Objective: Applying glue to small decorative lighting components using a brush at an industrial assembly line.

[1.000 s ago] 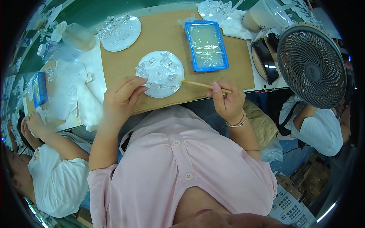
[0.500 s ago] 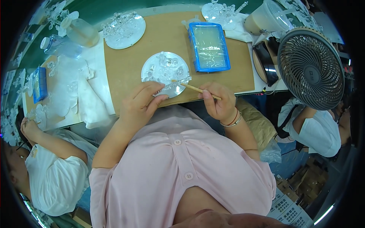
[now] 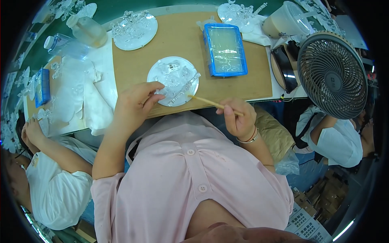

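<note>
In front of me a round white plate (image 3: 154,71) carries several clear plastic pieces (image 3: 174,73). A long clear piece (image 3: 186,87) lies slantwise across its right side. At the plate's left edge is my left hand (image 3: 135,103), thumb and forefinger a little apart, with nothing visible between them. My right hand (image 3: 241,121) is closed around a thin wooden stick (image 3: 206,100). The stick's tip points left, at the plate's lower right rim beside the long clear piece. I cannot tell whether the tip touches it.
Beyond the plate stands a blue-rimmed box (image 3: 227,50) on the brown board (image 3: 178,36). Other plates of clear pieces (image 3: 135,30) sit at the back. Bottles (image 3: 69,46) and a white cloth (image 3: 97,109) are left; a bucket (image 3: 285,20) and fan (image 3: 332,77) right. Co-workers sit on both sides.
My left hand has drawn back to the left from the long clear piece, which now rests on the plate. My right hand has moved slightly right and down with the stick.
</note>
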`<state>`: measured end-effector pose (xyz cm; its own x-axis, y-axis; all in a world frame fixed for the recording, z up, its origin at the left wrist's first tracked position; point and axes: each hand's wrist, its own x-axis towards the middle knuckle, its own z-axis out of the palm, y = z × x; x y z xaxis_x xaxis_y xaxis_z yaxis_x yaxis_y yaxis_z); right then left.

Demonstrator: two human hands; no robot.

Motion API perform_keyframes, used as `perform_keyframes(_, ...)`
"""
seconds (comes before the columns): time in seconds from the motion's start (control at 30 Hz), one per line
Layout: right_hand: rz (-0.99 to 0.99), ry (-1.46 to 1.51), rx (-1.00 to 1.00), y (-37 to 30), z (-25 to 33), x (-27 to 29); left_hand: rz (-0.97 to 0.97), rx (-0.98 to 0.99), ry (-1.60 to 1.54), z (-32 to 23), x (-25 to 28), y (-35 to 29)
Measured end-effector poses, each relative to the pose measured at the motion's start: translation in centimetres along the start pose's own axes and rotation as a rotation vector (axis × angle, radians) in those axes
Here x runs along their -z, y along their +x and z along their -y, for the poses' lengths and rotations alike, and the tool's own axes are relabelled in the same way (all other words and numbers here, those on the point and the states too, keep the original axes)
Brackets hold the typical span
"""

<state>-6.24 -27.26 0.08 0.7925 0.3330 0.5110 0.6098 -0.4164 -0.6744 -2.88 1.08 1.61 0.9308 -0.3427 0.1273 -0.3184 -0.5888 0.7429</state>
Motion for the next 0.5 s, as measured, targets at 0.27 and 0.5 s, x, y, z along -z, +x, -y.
perform_keyframes(0.27,0.022,-0.024,0.03,1.2,0.4,1.0,-0.126,0.062,-0.073,-0.8,-2.4,-1.0)
perform_keyframes(0.5,-0.456,-0.026,-0.074,2.3,-0.3,4.4,-0.147,0.048,-0.104,-1.1,-3.3,-0.4)
